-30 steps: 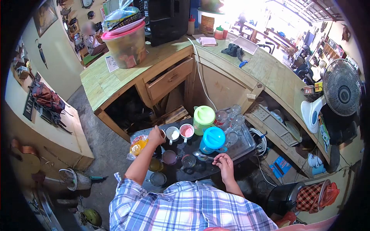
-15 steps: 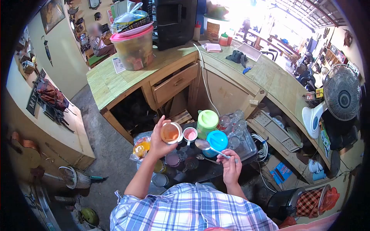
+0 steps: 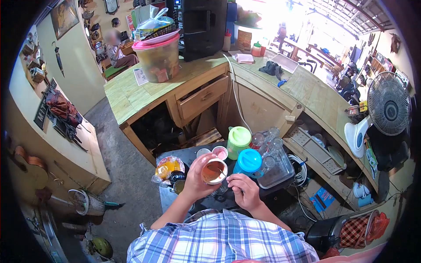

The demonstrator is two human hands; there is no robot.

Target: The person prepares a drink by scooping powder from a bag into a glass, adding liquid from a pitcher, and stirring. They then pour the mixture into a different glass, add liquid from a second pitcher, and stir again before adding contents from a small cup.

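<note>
My left hand (image 3: 195, 180) holds a white cup (image 3: 214, 171) with orange-brown contents, lifted above the low dark table (image 3: 165, 199). My right hand (image 3: 242, 191) grips a metal spoon (image 3: 221, 171) whose bowl dips into that cup. Behind the cup stand another white cup (image 3: 202, 152) and a cup with pink contents (image 3: 220, 152). A green-lidded jug (image 3: 238, 141) and a blue-lidded jug (image 3: 248, 161) stand just right of them.
A tray of upturned glasses (image 3: 275, 165) sits right of the jugs. A plastic bag with orange contents (image 3: 167, 168) lies at the table's left. A wooden counter (image 3: 131, 97) carries a large pink-lidded tub (image 3: 158, 57). A fan (image 3: 387, 108) stands far right. A person sits in the far background.
My left hand picked a cup off the table and brought it down toward me. My right hand lifted the spoon from the table and put it into the cup.
</note>
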